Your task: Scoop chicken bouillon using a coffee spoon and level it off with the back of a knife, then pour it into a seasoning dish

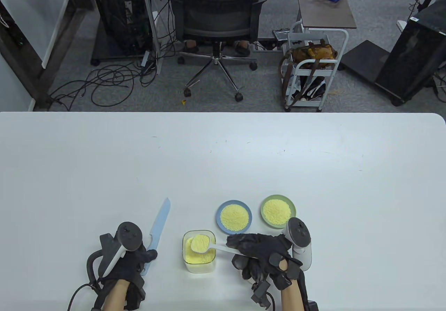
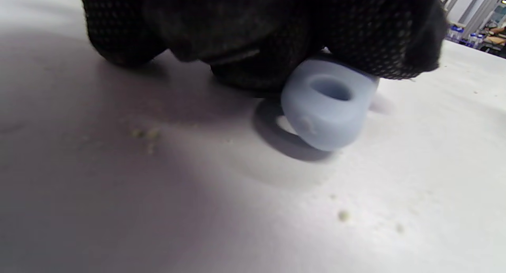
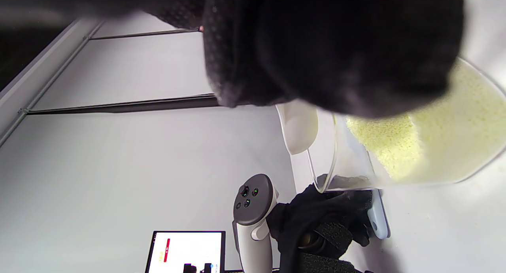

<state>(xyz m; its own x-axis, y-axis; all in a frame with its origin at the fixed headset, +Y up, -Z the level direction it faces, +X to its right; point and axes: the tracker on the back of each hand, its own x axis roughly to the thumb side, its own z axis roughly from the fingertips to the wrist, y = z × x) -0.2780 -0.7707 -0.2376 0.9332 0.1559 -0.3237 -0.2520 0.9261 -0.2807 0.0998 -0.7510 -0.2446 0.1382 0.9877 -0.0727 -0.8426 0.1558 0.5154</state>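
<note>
A white counter is seen from above, with two gloved hands entering from the near edge.

The left hand is laid low on the counter at the near left, its fingers curled round the handle of a pale blue knife. The blade is stretched away from the person, flat on the counter. In the left wrist view, the rounded butt of the handle, pierced by a hole, is seen protruding from under the glove and resting on the counter.

The right hand is held at the near right, palm down, with the handle of a white coffee spoon pinched in its fingers. The spoon is pointed leftward, and its bowl, heaped with yellow chicken bouillon, is held over a clear square container.

The container is placed between the two hands and is partly filled with the same yellow granules. Just beyond it, two small round seasoning dishes are set side by side: a blue dish and, to its right, a green dish. A mound of yellow granules is held in each.

A few stray grains are scattered on the counter near the left hand.
</note>
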